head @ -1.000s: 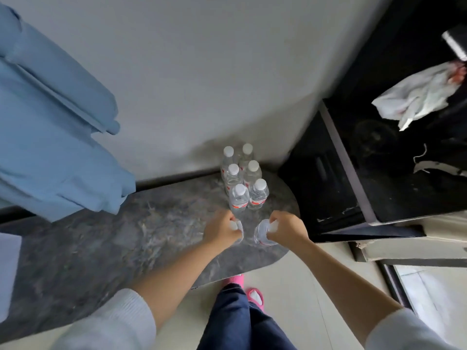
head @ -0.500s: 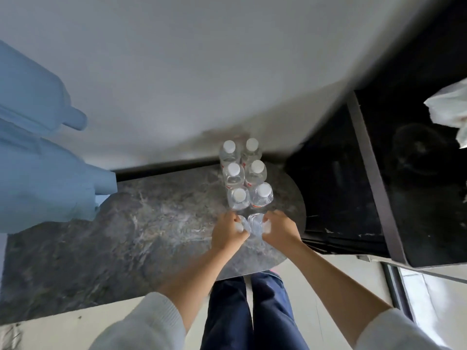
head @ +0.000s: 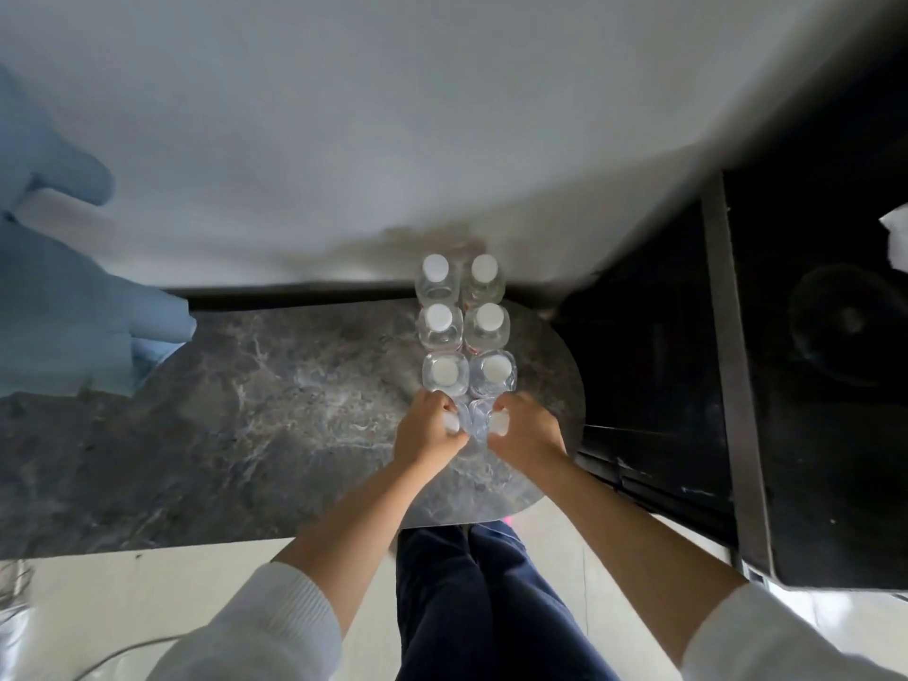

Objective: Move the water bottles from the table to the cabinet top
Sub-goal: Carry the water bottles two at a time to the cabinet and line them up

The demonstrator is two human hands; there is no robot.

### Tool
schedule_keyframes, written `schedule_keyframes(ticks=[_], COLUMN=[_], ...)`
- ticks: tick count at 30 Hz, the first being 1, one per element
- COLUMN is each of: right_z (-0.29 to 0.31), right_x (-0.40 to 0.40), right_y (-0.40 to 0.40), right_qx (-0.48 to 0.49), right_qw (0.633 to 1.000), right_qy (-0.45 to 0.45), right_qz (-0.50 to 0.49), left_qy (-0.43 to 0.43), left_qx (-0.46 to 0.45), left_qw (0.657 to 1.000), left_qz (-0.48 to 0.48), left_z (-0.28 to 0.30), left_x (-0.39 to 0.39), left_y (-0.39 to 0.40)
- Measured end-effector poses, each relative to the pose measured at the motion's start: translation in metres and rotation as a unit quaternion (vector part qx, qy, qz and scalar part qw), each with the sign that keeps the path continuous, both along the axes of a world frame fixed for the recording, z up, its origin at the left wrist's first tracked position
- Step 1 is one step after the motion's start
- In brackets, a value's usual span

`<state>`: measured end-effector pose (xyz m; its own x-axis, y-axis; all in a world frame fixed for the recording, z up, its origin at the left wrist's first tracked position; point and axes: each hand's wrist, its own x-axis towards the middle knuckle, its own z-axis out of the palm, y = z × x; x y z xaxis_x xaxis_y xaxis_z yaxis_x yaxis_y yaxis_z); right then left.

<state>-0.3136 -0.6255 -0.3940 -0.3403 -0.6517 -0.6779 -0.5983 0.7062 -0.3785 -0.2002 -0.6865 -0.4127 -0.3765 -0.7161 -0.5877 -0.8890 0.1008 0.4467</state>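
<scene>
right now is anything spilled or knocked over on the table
Nothing stands out. Six capped water bottles stand upright in two neat rows on the marble table, with no visible spill. The left hand and right hand each grip another bottle.

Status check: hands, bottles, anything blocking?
Left hand and right hand each shut on a near bottle. Six bottles upright behind on table. Black cabinet right, nothing between.

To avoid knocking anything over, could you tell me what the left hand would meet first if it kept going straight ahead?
Probably the nearest loose bottle just beyond the left hand, which already holds a bottle.
</scene>
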Motion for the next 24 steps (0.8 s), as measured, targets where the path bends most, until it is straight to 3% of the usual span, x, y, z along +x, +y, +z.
schedule_keyframes(ticks=[16, 24], right_z=[0.000, 0.029], right_x=[0.000, 0.002], right_y=[0.002, 0.002], right_qx=[0.007, -0.019], right_qw=[0.998, 0.978], right_qy=[0.000, 0.101], right_qz=[0.066, 0.182], left_qy=[-0.023, -0.060], left_qx=[0.048, 0.013], left_qw=[0.999, 0.996], left_qz=[-0.007, 0.061], left_z=[0.009, 0.041], left_x=[0.009, 0.083], left_y=[-0.005, 0.004])
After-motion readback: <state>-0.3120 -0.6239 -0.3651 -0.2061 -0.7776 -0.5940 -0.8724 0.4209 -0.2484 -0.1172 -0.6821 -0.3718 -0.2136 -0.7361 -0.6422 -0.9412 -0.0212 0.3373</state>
